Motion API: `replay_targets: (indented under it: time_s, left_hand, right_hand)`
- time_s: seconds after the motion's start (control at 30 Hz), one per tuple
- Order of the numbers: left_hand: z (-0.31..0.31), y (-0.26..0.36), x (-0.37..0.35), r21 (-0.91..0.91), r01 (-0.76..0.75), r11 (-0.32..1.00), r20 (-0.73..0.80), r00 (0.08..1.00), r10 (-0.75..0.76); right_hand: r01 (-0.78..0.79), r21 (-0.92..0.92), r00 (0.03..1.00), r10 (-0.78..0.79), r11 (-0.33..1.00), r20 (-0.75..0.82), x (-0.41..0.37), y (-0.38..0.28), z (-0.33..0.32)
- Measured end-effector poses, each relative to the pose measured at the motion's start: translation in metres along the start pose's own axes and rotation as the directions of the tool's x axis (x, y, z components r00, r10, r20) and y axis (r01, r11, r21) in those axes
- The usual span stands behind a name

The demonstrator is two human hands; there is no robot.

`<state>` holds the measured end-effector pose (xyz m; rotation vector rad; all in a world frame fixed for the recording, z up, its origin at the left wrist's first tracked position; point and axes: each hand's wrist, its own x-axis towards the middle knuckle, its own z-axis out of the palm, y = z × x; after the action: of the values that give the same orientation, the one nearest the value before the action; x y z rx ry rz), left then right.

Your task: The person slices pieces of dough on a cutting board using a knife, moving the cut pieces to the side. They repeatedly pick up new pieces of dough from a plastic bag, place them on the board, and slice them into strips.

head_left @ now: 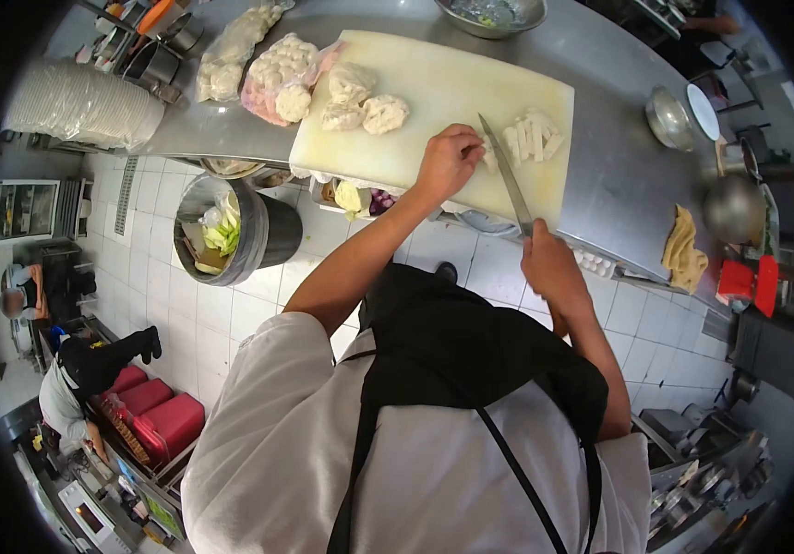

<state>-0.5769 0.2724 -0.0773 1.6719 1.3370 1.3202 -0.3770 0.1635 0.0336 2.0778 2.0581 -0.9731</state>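
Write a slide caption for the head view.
Kitchen prep: the right hand holds a knife over a white cutting board while the left hand touches pale cut strips.

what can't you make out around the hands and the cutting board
Head view only:
- long steel knife: handle hidden inside the right hand.
- left hand: its fingers hide what they press down.
- round steel bowl: cut off by the top edge, contents blurred.

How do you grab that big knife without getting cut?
By the handle, from the near end by the body, as the right hand does now. The knife points its long blade away across the board, so only that end is blunt. Keep clear of the left hand holding food beside the blade.
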Motion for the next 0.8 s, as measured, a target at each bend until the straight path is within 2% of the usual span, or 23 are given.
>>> replay_targets:
  time_s: [0.1, 0.2, 0.3, 0.37, 0.6, 0.67, 0.8]
  left_hand:
    - [-0.002, -0.004, 0.001, -0.026, -0.008, 1.0, -0.003, 1.0, 0.008]
    - [-0.001, -0.003, -0.005, -0.066, 0.008, 0.998, -0.044, 0.999, -0.01]
    - [-0.002, 0.002, -0.006, -0.067, 0.008, 0.998, -0.102, 0.995, -0.015]
    - [-0.002, 0.002, -0.006, -0.079, 0.002, 0.997, -0.136, 0.991, -0.013]
    - [0.002, -0.003, -0.005, 0.02, -0.012, 1.0, -0.083, 0.996, 0.013]
    - [0.002, -0.002, -0.006, 0.076, -0.033, 0.997, -0.077, 0.996, 0.039]
    - [0.003, -0.005, -0.006, 0.05, -0.053, 0.997, -0.07, 0.996, 0.056]
  right_hand:
    - [-0.032, 0.045, 0.999, 0.033, 0.998, -0.015, 0.014, -0.002, -0.007]
    - [0.01, -0.035, 0.994, -0.014, 0.999, -0.107, 0.003, -0.013, -0.019]
    - [0.061, -0.064, 0.994, -0.066, 0.996, -0.084, -0.013, -0.015, -0.023]
    - [0.034, -0.045, 0.998, -0.036, 0.998, -0.047, -0.02, -0.019, -0.024]
    - [-0.026, -0.024, 0.998, 0.028, 0.999, 0.058, -0.018, -0.014, -0.013]
    - [0.014, -0.04, 1.0, -0.013, 0.999, 0.025, -0.005, -0.008, -0.001]
    - [0.018, -0.007, 1.0, -0.018, 1.0, 0.016, 0.029, -0.011, -0.003]
